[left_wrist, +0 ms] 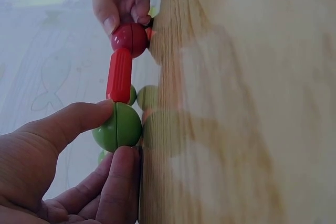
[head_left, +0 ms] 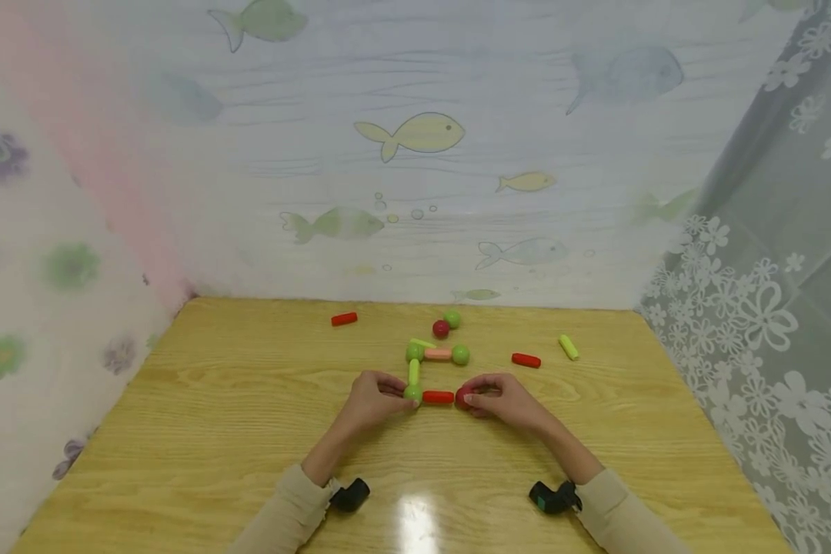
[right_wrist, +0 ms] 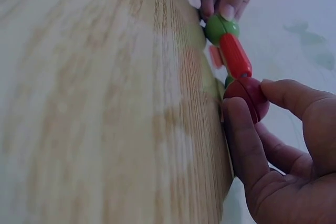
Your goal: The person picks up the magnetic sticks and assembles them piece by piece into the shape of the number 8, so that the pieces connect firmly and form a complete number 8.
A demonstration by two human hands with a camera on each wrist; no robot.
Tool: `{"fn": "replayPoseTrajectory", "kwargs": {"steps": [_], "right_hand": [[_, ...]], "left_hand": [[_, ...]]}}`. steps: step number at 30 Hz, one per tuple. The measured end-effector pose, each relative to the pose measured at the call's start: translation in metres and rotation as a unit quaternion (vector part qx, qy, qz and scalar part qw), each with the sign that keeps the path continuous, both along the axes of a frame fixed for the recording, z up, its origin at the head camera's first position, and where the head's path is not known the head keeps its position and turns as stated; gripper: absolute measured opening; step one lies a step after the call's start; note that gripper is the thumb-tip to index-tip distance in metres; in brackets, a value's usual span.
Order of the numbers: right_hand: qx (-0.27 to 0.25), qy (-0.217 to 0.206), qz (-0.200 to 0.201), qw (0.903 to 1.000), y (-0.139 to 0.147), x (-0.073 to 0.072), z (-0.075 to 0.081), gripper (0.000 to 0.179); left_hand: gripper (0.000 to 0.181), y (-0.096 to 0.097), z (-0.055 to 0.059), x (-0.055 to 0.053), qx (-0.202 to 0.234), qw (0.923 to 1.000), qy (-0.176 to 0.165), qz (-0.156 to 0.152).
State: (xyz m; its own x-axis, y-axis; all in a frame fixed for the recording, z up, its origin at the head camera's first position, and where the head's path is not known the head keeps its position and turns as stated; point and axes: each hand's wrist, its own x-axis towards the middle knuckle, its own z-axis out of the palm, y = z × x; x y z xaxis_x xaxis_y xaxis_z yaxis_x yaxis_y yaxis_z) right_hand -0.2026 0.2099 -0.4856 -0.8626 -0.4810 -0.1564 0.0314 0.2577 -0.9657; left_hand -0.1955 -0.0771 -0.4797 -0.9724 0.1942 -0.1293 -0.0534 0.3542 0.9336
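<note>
We find red rod (head_left: 438,397) lying left-right: left fingers (left_wrist: 122,179) pinch green ball (left_wrist: 118,128) at left end, right fingers (right_wrist: 242,140) pinch crimson ball (right_wrist: 251,94) at right.

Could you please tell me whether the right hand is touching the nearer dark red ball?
Touching: the right wrist view plainly shows the right hand pinching the dark red ball, thumb on one side and fingertip on the other.

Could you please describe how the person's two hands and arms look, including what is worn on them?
The left hand and right hand wear no gloves. The left sleeve and right sleeve are beige. At each wrist is a small black device; the right device has a green patch, the left device shows none.
</note>
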Motion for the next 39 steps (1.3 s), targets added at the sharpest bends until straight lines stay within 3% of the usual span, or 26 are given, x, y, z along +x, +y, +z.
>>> {"fn": "replayPoseTrajectory", "kwargs": {"steps": [29, 39], "right_hand": [[-0.015, 0.003, 0.009, 0.9998, 0.0009, 0.0007, -0.0024, 0.037], [-0.020, 0.002, -0.010, 0.9998, 0.0019, 0.0016, -0.0072, 0.037]], "left_hand": [[0.034, 0.0005, -0.0015, 0.0016, -0.001, 0.9999, 0.011, -0.002], [0.034, 0.0017, -0.0021, 0.0015, -0.008, 0.9998, 0.014, 0.008]]}}
